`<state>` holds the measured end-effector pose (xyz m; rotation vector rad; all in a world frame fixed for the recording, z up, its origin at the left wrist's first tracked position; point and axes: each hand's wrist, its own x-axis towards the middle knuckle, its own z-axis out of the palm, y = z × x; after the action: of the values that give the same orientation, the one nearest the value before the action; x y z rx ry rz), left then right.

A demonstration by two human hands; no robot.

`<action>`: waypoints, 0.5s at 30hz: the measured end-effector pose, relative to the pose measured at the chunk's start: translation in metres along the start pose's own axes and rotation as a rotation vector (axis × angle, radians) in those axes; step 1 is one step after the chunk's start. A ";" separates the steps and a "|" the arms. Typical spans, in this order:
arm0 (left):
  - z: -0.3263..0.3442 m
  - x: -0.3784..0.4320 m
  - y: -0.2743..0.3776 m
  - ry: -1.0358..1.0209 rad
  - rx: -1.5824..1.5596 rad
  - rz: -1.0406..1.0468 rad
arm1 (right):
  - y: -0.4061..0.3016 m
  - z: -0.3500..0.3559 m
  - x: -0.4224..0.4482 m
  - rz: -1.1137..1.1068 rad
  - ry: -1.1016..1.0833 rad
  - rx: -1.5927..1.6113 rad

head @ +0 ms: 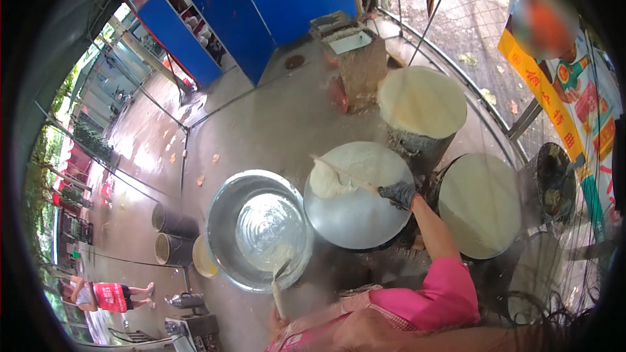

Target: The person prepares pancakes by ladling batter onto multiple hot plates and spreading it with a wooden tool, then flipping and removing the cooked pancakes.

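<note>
My right hand [398, 195], in a grey glove, grips a wooden stick-like tool [359, 182] held across a round metal griddle [359, 222]. Pale batter [328, 181] lies in a thick mound beneath the tool's far part, and a thin whitish layer covers the griddle's far side. To the left stands a wide metal basin [227, 225] with a little pale batter low on its near side. My left hand [279, 323] is partly seen at the lower edge, around the pale handle of a ladle [281, 269]. The ladle's metal end reaches over the basin's near rim.
Pale round sheets cover a far griddle [423, 102] and a right-hand griddle [479, 205]. Dark buckets [173, 220] and a yellowish container [203, 256] stand left of the basin. Beyond are a brick stand [362, 76] and blue panels [298, 0]. A person [110, 297] stands far left.
</note>
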<state>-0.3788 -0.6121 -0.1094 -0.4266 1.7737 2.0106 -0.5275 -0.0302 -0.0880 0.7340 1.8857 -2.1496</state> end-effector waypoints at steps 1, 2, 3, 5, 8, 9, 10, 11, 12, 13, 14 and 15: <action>-0.019 0.000 -0.016 0.001 -0.088 -0.039 | 0.013 0.003 0.003 0.022 -0.080 -0.130; -0.020 -0.001 -0.024 0.052 0.027 -0.014 | 0.030 0.003 -0.002 0.001 -0.144 -0.261; -0.019 -0.003 -0.033 0.105 0.135 0.007 | 0.048 -0.002 -0.008 -0.074 -0.196 -0.380; 0.016 -0.011 0.000 0.105 0.100 -0.002 | 0.075 -0.029 -0.020 -0.243 -0.256 -0.578; 0.098 -0.025 0.095 0.090 -0.046 0.010 | 0.106 -0.096 0.014 -0.712 -0.065 -1.531; 0.097 -0.045 0.096 0.161 -0.108 0.014 | 0.077 -0.060 0.015 -0.389 -0.140 -0.691; 0.099 -0.052 0.098 0.185 -0.173 0.017 | 0.035 -0.034 -0.001 -0.213 -0.005 0.212; 0.088 -0.049 0.086 0.136 -0.006 0.031 | 0.009 -0.029 -0.008 -0.198 -0.006 0.216; 0.074 -0.045 0.074 0.083 0.168 0.044 | -0.002 -0.025 -0.011 0.036 -0.091 -0.044; 0.058 -0.039 0.064 0.090 0.184 0.031 | -0.012 -0.021 -0.013 0.240 -0.239 -0.327; 0.042 -0.033 0.050 0.088 0.263 0.033 | -0.002 -0.020 -0.015 0.186 -0.309 -0.471; 0.024 -0.027 0.030 0.087 0.289 0.037 | 0.012 -0.026 -0.020 0.029 -0.348 -0.580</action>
<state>-0.3691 -0.5941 -0.0668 -0.3962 2.0998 1.7437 -0.4986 -0.0104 -0.0911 0.2462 2.1101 -1.4589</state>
